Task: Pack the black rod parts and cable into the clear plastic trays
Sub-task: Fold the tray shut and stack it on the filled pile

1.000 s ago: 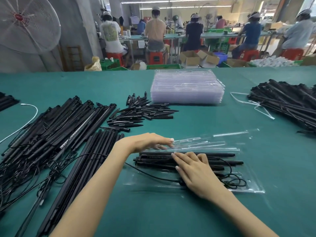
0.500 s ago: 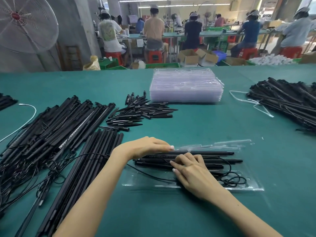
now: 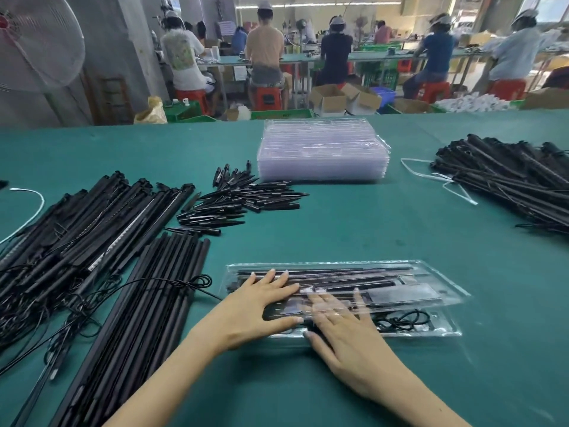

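On the green table point(image 3: 354, 229), a clear plastic tray point(image 3: 437, 306) lies in front of the person with its clear lid folded down over it. Inside lie several black rods point(image 3: 354, 274), running left to right along the far side of the tray, and a coiled black cable point(image 3: 403, 320) sits in the near right part. The lid's right end looks slightly lifted off the base; how far it has seated cannot be told.

The left hand point(image 3: 258, 306) lies flat on the left end of the lid, fingers straight and spread, pressing down. The right hand point(image 3: 341, 331) lies just beside it, touching the lid nearer the middle, with fingers also stretched out and apart; its fingertips are blurred. Neither hand is curled around anything.

To the left, long black rods lie in a loose heap point(image 3: 92, 226), with thin black wires tangled through it. A neater row of rods point(image 3: 147, 309) lies between that heap and the tray, and a looped wire crosses it. Beyond them is a scatter of short black pointed pieces point(image 3: 243, 201). A stack of empty clear trays point(image 3: 321, 152) stands at the far middle of the table. Another pile of black rods point(image 3: 511, 177) lies at the far right, with a white strap point(image 3: 443, 180) just beside it. Several people sit at a bench point(image 3: 385, 55) in the background.
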The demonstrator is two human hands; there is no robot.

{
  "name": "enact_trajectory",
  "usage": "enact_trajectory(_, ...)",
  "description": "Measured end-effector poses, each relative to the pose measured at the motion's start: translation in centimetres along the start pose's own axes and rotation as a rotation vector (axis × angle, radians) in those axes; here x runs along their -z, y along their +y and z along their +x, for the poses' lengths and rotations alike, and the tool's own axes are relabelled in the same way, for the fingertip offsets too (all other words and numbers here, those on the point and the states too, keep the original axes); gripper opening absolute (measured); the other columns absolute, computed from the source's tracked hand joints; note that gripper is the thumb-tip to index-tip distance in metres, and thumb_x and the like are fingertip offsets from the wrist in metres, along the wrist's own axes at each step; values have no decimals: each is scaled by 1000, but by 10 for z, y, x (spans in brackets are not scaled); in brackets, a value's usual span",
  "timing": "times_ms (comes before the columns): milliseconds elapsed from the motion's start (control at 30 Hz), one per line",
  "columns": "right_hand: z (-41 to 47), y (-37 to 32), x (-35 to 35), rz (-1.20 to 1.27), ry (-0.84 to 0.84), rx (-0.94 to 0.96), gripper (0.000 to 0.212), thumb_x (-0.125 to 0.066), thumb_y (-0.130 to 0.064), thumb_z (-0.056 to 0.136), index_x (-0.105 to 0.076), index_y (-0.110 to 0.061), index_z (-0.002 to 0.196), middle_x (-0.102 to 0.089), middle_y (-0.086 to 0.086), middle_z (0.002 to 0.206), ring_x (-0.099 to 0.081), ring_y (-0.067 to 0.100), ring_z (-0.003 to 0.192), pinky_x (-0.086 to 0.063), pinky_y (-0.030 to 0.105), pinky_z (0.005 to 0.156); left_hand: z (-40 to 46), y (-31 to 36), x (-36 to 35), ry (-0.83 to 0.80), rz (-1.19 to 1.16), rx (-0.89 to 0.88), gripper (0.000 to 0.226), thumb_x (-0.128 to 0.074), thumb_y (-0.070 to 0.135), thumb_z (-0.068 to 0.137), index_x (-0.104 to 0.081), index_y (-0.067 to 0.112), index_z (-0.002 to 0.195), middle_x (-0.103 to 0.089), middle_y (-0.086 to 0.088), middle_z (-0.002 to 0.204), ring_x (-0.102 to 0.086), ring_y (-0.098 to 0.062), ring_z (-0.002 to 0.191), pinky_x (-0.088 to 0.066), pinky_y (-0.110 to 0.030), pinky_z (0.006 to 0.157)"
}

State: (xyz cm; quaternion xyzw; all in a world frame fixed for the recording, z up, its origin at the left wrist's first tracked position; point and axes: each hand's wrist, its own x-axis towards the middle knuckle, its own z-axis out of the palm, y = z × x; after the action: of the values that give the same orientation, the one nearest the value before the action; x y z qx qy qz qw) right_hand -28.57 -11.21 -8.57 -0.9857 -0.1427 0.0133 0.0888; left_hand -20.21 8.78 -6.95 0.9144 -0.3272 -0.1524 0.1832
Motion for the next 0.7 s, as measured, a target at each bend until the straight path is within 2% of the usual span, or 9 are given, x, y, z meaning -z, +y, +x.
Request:
enact_trajectory(33, -2, 2, -1, 10, 37, 28, 49, -16, -50, 100, -31, -39, 145, -12, -20, 156, 1, 10, 147, 8, 53, 116, 0, 0, -1, 6, 20, -1, 85, -26, 85, 71, -24, 46, 147, -5, 21, 156, 6, 4, 144, 7, -25, 118)
enact_trajectory(100, -16, 1, 3, 44, 205, 79, 44, -26, -43, 101, -62, -32, 123, -51, -15, 139, -40, 22, 136, -27, 53, 112, 0, -2, -3, 16, 63, -7, 85, -25, 86, 72, -21, 47, 147, 0, 23, 154, 10, 4, 143, 8, -27, 119)
enact_trajectory(167, -36, 5, -2, 107, 541, 147, 43, -36, -37, 99, -76, -23, 94, -71, -11, 108, -65, 17, 109, -50, 37, 96, -1, -3, -7, 24, 112, -25, 86, -27, 86, 73, -16, 46, 148, 5, 23, 154, 16, 4, 142, 13, -26, 117)
enact_trajectory(267, -60, 18, -6, 151, 747, 202, 29, -53, -24, 92, -77, -18, 77, -73, -11, 89, -68, 2, 87, -53, 17, 75, -3, -3, -9, 19, 189, -43, 90, -22, 87, 71, -8, 46, 149, 12, 22, 152, 20, 1, 142, 19, -24, 113)
enact_trajectory(367, -53, 34, 7, 170, 811, 168, 28, -52, -19, 92, -76, -11, 80, -72, -4, 89, -68, 9, 82, -52, 20, 77, 1, 2, -7, 53, 158, -2, 70, -19, 74, 85, -17, 44, 148, 5, 20, 155, 12, -2, 145, 13, -24, 115)
enact_trajectory(467, -23, 50, 25, 208, 606, -33, 30, -50, -26, 93, -70, -16, 113, -65, -1, 122, -57, 14, 118, -44, 30, 100, 5, 7, -9, 106, 253, 6, 49, -25, 49, 101, -25, 38, 149, -4, 16, 158, 9, -9, 147, 3, -35, 119)
enact_trajectory(533, -3, 63, 29, 81, 272, -117, 44, -39, -45, 99, -38, -38, 143, -24, -2, 156, -18, 15, 146, -14, 41, 119, 8, 11, -11, 116, 321, -41, 49, -24, 44, 103, -25, 31, 150, -3, 19, 158, 18, -10, 145, 2, -41, 120)
enact_trajectory(600, 10, 74, 23, -41, 21, -169, 52, -18, -65, 93, 1, -61, 141, 18, -12, 155, 17, 15, 146, 10, 55, 114, 9, 12, -12, 116, 425, -133, 51, -22, 39, 104, -25, 20, 151, -6, 17, 159, 14, -10, 146, 1, -39, 120)
enact_trajectory(700, 16, 79, 13, -83, -63, -182, 54, 5, -77, 76, 19, -71, 128, 27, -16, 153, 26, 18, 143, 14, 67, 106, 11, 15, -10, 186, 440, -234, 50, -32, 31, 99, -46, 8, 141, -37, 3, 152, -32, -15, 141, -25, -28, 113)
